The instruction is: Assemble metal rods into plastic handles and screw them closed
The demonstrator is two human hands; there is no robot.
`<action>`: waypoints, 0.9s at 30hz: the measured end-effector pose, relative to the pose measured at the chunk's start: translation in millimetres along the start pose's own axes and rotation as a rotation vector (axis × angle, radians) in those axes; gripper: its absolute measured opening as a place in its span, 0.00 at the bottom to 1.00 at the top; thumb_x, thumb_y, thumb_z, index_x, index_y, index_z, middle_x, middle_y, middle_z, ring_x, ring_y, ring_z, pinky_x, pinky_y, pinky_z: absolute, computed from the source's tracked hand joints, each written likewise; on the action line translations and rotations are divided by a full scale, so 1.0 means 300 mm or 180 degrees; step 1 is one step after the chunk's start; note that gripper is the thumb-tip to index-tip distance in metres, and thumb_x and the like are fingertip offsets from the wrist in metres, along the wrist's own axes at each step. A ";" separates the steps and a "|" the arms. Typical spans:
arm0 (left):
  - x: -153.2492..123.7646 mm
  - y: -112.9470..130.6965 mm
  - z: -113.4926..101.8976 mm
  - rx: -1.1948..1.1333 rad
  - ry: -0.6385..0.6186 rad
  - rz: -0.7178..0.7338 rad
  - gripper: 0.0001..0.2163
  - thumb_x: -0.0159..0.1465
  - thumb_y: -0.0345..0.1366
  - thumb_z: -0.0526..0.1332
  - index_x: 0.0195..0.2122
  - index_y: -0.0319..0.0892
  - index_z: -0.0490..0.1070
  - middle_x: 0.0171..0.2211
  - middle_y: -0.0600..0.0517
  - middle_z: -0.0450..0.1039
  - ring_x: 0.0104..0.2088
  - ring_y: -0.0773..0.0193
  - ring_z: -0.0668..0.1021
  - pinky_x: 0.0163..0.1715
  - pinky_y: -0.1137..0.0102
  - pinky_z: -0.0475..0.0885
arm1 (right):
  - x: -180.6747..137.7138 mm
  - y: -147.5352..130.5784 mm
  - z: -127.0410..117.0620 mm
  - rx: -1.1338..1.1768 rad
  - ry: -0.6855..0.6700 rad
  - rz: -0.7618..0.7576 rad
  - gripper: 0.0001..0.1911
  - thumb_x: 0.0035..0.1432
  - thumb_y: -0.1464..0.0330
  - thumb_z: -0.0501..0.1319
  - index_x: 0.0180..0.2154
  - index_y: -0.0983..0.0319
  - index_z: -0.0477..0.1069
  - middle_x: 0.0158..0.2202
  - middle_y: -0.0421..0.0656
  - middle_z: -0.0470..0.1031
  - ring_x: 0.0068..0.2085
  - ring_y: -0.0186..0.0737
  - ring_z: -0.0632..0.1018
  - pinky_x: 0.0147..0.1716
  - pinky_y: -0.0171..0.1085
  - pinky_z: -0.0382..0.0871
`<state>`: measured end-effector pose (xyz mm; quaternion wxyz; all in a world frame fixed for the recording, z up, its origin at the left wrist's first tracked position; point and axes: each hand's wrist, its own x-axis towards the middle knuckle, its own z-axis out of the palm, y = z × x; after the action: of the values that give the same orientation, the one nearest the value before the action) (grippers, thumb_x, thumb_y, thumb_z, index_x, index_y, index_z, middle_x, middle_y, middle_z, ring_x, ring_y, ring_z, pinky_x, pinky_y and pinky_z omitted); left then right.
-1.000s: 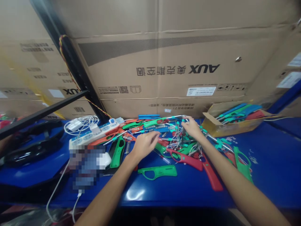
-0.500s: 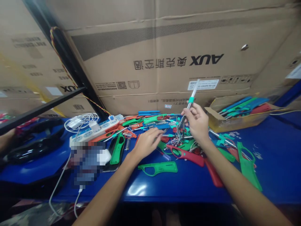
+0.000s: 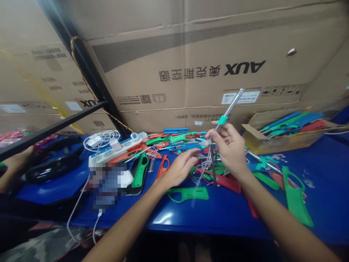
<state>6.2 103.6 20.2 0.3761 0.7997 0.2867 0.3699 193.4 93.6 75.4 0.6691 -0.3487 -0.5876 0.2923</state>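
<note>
My right hand [image 3: 231, 147] is raised above a pile of parts and grips a thin metal tube with a green collar [image 3: 228, 110], which points up and to the right, with thin wires hanging below the hand. My left hand [image 3: 178, 168] hovers low over the pile of red, green and blue plastic handle shells [image 3: 188, 143], fingers loosely curled and holding nothing. A single green shell [image 3: 188, 194] lies on the blue table just below the left hand.
A cardboard box [image 3: 283, 133] of coloured shells stands at the back right. A white power strip [image 3: 114, 153] with plugs and cables lies at the left, beside a black object [image 3: 54, 163]. Large cartons wall off the back. Another person's hand [image 3: 13, 167] shows at the far left.
My right hand picked the metal tube out of the pile and lifted it upright, wires trailing. My left hand shifted slightly right, staying low over the parts.
</note>
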 end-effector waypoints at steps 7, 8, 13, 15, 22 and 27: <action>0.001 0.006 0.030 -0.0722 -0.0590 -0.0188 0.27 0.74 0.56 0.47 0.47 0.41 0.79 0.53 0.44 0.79 0.58 0.51 0.77 0.61 0.58 0.67 | 0.017 0.034 -0.002 0.0254 0.0103 0.0176 0.15 0.61 0.59 0.68 0.46 0.58 0.71 0.31 0.38 0.77 0.27 0.33 0.78 0.27 0.35 0.75; 0.000 0.010 0.031 -0.0824 -0.0631 -0.0223 0.27 0.74 0.56 0.49 0.48 0.41 0.78 0.53 0.44 0.79 0.58 0.51 0.76 0.61 0.57 0.67 | 0.019 0.037 -0.002 0.0254 0.0123 0.0208 0.15 0.61 0.59 0.68 0.46 0.58 0.71 0.31 0.38 0.77 0.27 0.33 0.78 0.27 0.35 0.75; -0.005 0.037 0.035 -0.1205 -0.0903 -0.0582 0.26 0.66 0.56 0.63 0.55 0.41 0.74 0.50 0.43 0.80 0.52 0.50 0.79 0.54 0.58 0.71 | 0.023 0.051 -0.003 0.0180 0.0283 0.0334 0.17 0.60 0.58 0.67 0.47 0.58 0.70 0.32 0.39 0.78 0.28 0.35 0.79 0.26 0.35 0.75; -0.005 0.040 0.038 -0.1191 -0.0992 -0.0587 0.22 0.66 0.54 0.64 0.49 0.40 0.77 0.45 0.44 0.80 0.48 0.53 0.80 0.52 0.60 0.71 | 0.024 0.056 -0.004 0.0156 0.0342 0.0352 0.17 0.59 0.59 0.67 0.47 0.58 0.70 0.32 0.39 0.78 0.28 0.35 0.79 0.27 0.35 0.75; 0.003 0.024 0.046 -0.0993 -0.0697 -0.0583 0.13 0.63 0.46 0.69 0.36 0.41 0.76 0.37 0.51 0.76 0.42 0.59 0.78 0.46 0.65 0.70 | 0.033 0.067 -0.010 0.0082 0.0495 0.0237 0.15 0.59 0.61 0.67 0.45 0.58 0.70 0.33 0.40 0.80 0.30 0.37 0.81 0.34 0.38 0.78; 0.015 0.023 0.050 -0.0943 -0.0464 -0.0645 0.14 0.67 0.47 0.64 0.37 0.40 0.76 0.34 0.52 0.75 0.35 0.63 0.75 0.40 0.68 0.69 | 0.036 0.072 -0.012 -0.0114 0.0607 0.0260 0.14 0.60 0.60 0.66 0.45 0.57 0.69 0.35 0.41 0.80 0.32 0.39 0.82 0.35 0.40 0.79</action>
<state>22.1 97.3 20.8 0.5448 0.7273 0.2801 0.3094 198.9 114.5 63.9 0.7032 -0.4104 -0.5117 0.2743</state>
